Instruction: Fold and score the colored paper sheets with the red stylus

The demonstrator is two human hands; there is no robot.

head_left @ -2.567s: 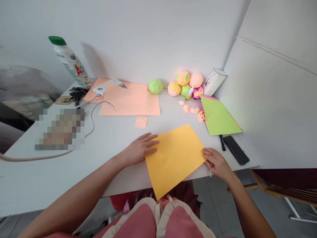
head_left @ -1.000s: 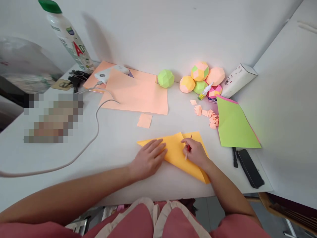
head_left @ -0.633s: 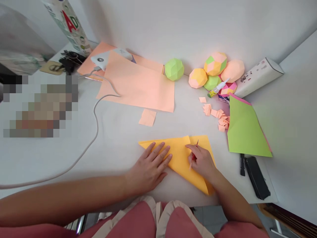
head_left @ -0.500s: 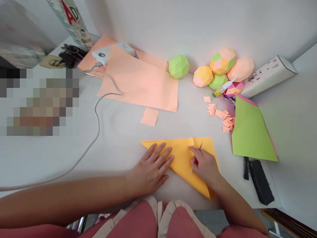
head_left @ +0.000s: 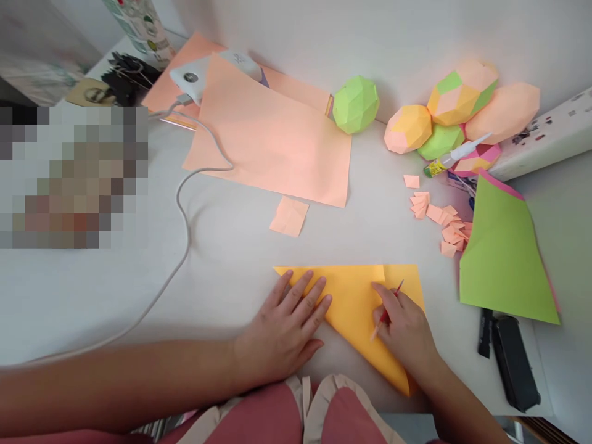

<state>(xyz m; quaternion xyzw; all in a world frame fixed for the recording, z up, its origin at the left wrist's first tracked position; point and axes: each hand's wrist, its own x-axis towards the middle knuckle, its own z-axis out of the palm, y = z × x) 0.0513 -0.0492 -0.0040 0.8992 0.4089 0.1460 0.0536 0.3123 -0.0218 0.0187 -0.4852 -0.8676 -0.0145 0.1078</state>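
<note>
A sheet of yellow paper (head_left: 354, 308), folded over on a slant, lies on the table in front of me. My left hand (head_left: 289, 320) rests flat on its left part, fingers spread. Over the right part, my right hand (head_left: 407, 327) is closed around a thin red pen-like tool (head_left: 384, 316), whose narrow tip points up and away from me. Its index fingertip presses on the paper close to the edge of the folded layer. I cannot make out exactly what kind of tool it is.
A large peach sheet (head_left: 282, 148) and a small peach piece (head_left: 289, 216) lie beyond the hands. Paper balls (head_left: 356, 105), a glue tube (head_left: 456, 155) and peach scraps (head_left: 451, 225) sit back right. Green paper (head_left: 506, 259) and a black case (head_left: 515, 364) lie right; a cable (head_left: 189, 234) runs left.
My view has moved closer and tilted, so the things on the right appear larger and farther right. Both hands stay at about the same places on the yellow paper.
</note>
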